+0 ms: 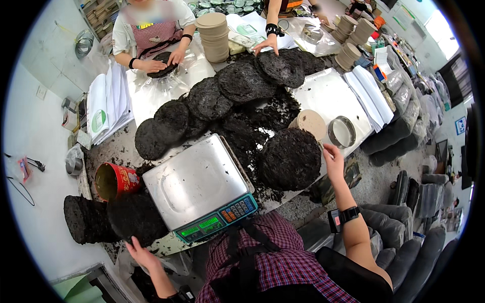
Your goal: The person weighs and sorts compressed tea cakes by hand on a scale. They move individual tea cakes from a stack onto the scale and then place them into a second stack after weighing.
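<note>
A dark, crumbly round cake is at the lower left, beside the scale. My left hand grips its near edge, some fingers hidden. My right hand is at the right edge of another thick dark cake, fingers apart and not wrapped round it. Between my arms stands a digital scale with a bare steel plate and lit green displays. Left of the left-hand cake is a dark stack of cakes. More dark round cakes overlap in a row across the table.
A red can stands left of the scale. Beyond the right-hand cake are a beige disc and a metal ring. Across the table, one person's hands press a dark cake; another person's hand touches the row. Loose dark crumbs cover the middle.
</note>
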Available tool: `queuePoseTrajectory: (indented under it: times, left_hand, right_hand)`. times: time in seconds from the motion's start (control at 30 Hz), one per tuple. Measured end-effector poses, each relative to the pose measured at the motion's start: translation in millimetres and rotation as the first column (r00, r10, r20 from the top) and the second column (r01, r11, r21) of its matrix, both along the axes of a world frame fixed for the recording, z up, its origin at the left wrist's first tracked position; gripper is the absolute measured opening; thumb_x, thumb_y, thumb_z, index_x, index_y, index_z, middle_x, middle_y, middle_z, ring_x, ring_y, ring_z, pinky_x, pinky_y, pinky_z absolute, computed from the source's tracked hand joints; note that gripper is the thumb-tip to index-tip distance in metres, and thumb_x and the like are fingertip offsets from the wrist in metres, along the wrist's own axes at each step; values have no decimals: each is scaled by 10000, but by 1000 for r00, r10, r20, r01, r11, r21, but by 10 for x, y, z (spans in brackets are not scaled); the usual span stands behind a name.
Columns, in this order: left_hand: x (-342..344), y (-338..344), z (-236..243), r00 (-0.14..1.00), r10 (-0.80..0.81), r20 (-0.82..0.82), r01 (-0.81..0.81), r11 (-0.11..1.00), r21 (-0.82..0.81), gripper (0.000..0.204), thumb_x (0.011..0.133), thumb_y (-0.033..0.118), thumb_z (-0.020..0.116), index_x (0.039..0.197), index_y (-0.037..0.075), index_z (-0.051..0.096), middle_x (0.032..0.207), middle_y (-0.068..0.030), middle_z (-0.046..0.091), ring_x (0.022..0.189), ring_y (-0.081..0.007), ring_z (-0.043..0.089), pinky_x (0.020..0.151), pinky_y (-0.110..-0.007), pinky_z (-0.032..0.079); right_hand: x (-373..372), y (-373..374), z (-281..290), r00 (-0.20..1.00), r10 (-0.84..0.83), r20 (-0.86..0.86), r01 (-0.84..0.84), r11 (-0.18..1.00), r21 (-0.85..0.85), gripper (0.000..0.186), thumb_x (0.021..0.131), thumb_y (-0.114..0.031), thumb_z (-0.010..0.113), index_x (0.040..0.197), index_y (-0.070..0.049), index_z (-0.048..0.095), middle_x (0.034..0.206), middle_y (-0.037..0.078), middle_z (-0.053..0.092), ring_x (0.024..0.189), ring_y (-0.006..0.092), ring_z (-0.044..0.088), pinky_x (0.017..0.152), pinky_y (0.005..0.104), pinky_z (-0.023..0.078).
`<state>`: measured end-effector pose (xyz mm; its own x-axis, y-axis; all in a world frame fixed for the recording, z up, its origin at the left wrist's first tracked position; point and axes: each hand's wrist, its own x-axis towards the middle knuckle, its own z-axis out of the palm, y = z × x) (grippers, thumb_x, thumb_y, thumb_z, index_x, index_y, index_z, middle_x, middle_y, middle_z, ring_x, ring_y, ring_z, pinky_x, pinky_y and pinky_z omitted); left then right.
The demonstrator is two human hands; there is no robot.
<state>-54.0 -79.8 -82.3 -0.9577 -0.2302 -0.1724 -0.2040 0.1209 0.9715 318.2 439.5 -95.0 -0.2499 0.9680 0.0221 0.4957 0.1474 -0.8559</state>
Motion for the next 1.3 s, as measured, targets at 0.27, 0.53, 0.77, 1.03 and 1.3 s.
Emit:
queuePoseTrajectory:
  times: [0.27, 0.53, 0.77, 1.03, 1.3]
  left_hand:
    - [649, 1501, 5, 217, -965, -149, 647, 256, -718, 450, 736, 25, 691, 1176, 90, 623, 1269, -103, 567, 1173, -289, 534, 966, -369, 454]
    - [442, 1440, 85, 559, -784, -270, 534, 590, -606, 166, 775, 62, 675, 940, 58, 650, 968, -105, 595, 942, -310, 556, 837, -376, 446]
    - [421, 1263, -170, 680, -715, -164, 492, 611, -620, 529, 841, 116, 652, 1296, 36, 394, 1113, -179, 533, 1082, -333, 502, 921, -403, 429]
    - [233, 1139, -345, 735, -564, 377, 263, 749, 608, 575, 940, 212, 578, 1384, 3, 279, 1284, -172, 497, 1163, -264, 511, 986, -401, 427]
    - [321, 1656, -201, 810, -508, 292, 292, 782, 550, 487, 887, 47, 609, 1328, 15, 404, 1268, -97, 533, 1140, -203, 524, 963, -360, 423]
  right_hand:
    - [-292, -375, 119, 973, 220, 74, -230, 957, 179, 191, 877, -24, 586, 1067, -12, 604, 1134, 111, 601, 1056, 228, 580, 893, 307, 461]
    - [-767, -756, 345, 954, 281, -104, -270, 956, 110, 200, 861, 5, 590, 1056, -28, 621, 1076, 81, 607, 935, 171, 589, 808, 268, 464]
    - [-2006, -1653, 578, 382, 867, 320, -922, 333, 198, 610, 728, -186, 745, 1287, -110, 513, 1302, 144, 485, 1218, 322, 447, 1025, 420, 385]
    - [-2300, -1709, 173, 393, 897, -203, -914, 405, 20, 386, 884, -144, 598, 1256, -52, 545, 1230, 173, 584, 1222, 264, 510, 1048, 379, 370]
    - [-2322, -1256, 383, 744, 375, -553, -505, 857, -98, 266, 929, -112, 590, 1158, 21, 568, 1054, 28, 623, 942, 103, 553, 861, 256, 440]
